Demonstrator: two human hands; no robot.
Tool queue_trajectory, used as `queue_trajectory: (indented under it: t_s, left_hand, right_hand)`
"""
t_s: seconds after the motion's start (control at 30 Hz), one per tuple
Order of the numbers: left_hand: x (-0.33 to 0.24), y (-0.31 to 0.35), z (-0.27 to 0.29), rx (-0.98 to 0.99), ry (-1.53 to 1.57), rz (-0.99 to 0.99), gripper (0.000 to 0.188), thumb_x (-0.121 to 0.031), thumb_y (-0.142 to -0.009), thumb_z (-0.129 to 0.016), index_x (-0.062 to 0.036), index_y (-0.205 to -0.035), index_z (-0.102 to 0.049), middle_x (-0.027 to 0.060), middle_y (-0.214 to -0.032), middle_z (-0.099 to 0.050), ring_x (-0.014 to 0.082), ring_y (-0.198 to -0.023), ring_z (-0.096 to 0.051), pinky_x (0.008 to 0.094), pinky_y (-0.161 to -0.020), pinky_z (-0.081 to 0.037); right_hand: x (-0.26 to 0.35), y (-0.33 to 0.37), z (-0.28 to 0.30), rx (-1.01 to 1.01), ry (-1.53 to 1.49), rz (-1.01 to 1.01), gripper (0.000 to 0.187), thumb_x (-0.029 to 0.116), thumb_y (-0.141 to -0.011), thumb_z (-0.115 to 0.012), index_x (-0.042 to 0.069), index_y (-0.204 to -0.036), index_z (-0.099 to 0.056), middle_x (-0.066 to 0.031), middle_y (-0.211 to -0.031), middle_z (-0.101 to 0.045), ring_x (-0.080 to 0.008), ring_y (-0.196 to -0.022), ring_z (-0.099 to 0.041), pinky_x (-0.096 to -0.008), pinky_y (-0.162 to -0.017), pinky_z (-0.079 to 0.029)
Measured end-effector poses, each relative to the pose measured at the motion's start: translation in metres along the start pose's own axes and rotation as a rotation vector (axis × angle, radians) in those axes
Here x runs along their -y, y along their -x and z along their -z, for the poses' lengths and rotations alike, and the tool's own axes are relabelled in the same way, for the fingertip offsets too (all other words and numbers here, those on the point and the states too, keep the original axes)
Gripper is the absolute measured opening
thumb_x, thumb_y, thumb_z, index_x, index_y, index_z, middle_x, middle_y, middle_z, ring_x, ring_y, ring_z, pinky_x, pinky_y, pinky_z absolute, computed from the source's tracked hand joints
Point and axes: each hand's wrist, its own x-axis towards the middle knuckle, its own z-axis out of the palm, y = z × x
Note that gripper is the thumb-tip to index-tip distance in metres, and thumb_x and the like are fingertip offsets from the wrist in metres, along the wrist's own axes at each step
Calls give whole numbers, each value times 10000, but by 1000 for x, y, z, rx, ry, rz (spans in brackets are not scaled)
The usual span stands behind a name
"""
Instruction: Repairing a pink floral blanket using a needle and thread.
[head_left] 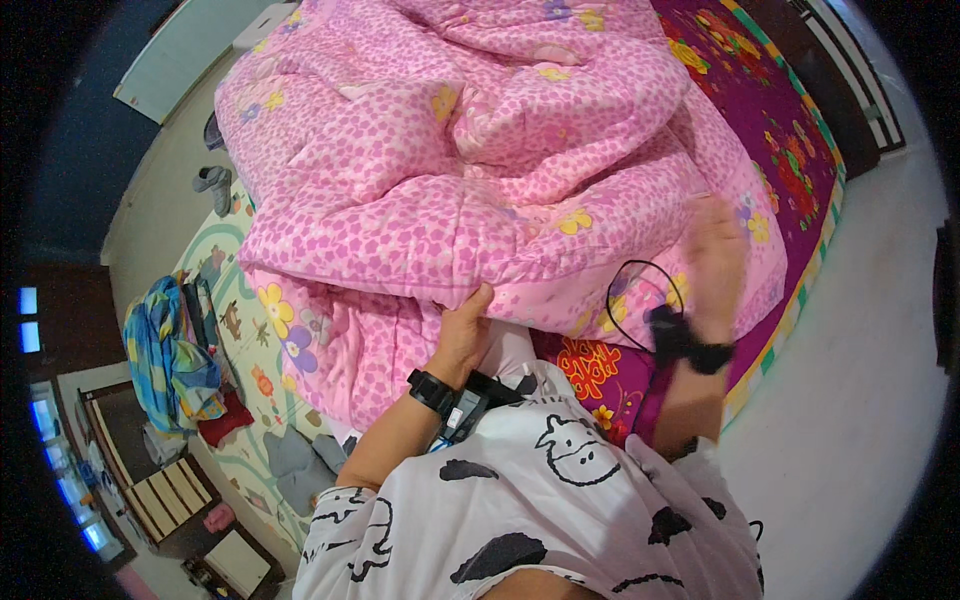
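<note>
A large pink quilt point(380, 170) with purple spots and yellow and purple flowers lies rumpled in front of me. At its near edge my left hand point(466, 330) is closed on the fabric, thumb on top and fingers hidden by the fold. Over the quilt's right side, my right hand point(716, 250) is smeared by motion, so its fingers cannot be made out. Each wrist wears a black strapped device, and a thin black cable point(612, 290) loops out beside the right one.
Under the quilt shows a purple flowered sheet point(805, 170) with a striped border. A pale patterned mat point(235, 330) on the left bears a heap of clothes point(175, 345) and a grey cloth point(300, 465). Grey slippers point(213, 188) lie at the far left.
</note>
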Motion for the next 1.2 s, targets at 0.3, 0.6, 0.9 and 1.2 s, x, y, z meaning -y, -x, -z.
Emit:
queue_trajectory:
  t_s: [0.3,0.6,0.9,1.2]
  left_hand:
    - [-23,-2,-36,19,208,13,412,-161,-849,-591,-24,-1218,-469,73,-1202,-525,195,-1122,-480,345,-986,-351]
    - [-121,-2,-2,46,13,-449,377,-237,-864,-574,-7,-1154,-503,95,-1128,-555,222,-1037,-538,378,-909,-431]
    - [-63,4,-17,-323,30,-514,478,-211,-879,-547,-19,-1272,-354,108,-1216,-469,219,-1091,-481,358,-928,-400]
    - [-20,18,-71,-311,-57,-450,367,-202,-861,-560,-31,-1173,-470,78,-1100,-546,203,-990,-541,349,-889,-425]
  right_hand:
    - [-51,-17,164,-383,-516,-267,186,264,-925,-471,97,-875,-537,80,-632,-354,-11,-547,-322,-172,-484,-264]
    - [-73,65,22,189,-621,-293,126,92,-876,-525,16,-976,-534,18,-797,-513,-54,-710,-473,-187,-651,-395]
    - [-55,86,-94,398,-540,-132,166,80,-868,-540,-5,-1011,-538,5,-811,-542,-59,-736,-500,-200,-668,-416]
    - [-35,90,-91,407,-489,-101,136,101,-853,-564,8,-951,-554,-1,-687,-537,-68,-640,-493,-228,-567,-404]
